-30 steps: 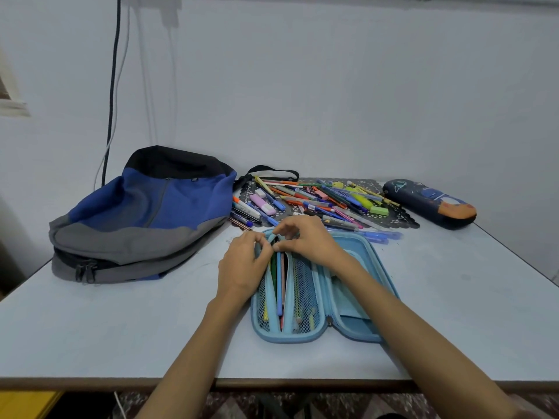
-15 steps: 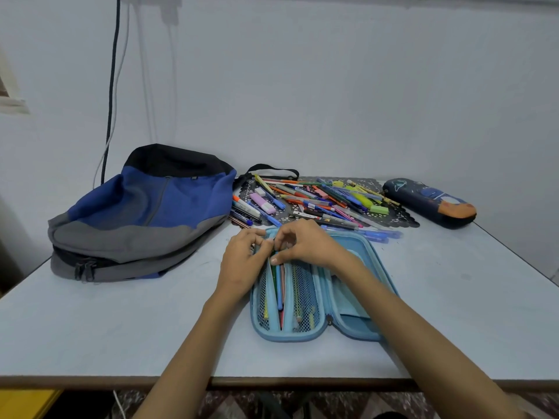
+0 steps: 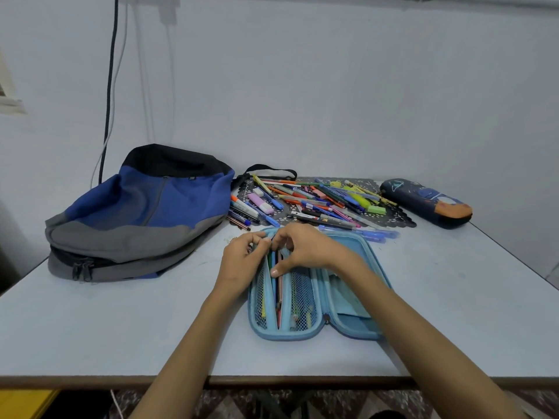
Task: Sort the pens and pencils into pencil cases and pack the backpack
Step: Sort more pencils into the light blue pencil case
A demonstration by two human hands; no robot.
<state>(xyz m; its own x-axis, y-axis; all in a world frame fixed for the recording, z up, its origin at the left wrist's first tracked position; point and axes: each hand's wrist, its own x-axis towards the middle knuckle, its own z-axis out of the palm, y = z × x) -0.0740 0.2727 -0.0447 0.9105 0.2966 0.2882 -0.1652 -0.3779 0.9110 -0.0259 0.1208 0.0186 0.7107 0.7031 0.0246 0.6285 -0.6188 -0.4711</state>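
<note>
Hands meet at the far end of an open light-blue hard-shell pencil case (image 3: 284, 336), which lies unzipped and flat on the pale grey table (image 3: 121, 313) just in front of me. My left hand (image 3: 242, 258) has its fingers curled and pinches the far edge of the case's left mesh pocket; the exact hold is too small to make out. My right hand (image 3: 305, 249) curls over the tops of a thin bundle of pens and pencils (image 3: 276, 294) lying in the centre slot, with the thumb pressing on them.

I judge that I am seating this bundle in the case, with the sorting only partly done.

Just beyond the case, a loose pile of coloured pens, pencils and highlighters (image 3: 317, 201) lies on a black lace mat (image 3: 399, 217). A dark navy zipped pencil case with an orange end (image 3: 426, 204) lies to the far right. A blue, grey and black fabric backpack (image 3: 136, 213) lies on its side to the left.

The next move calls for letting go, reaching past the case and picking more from the pile.
</note>
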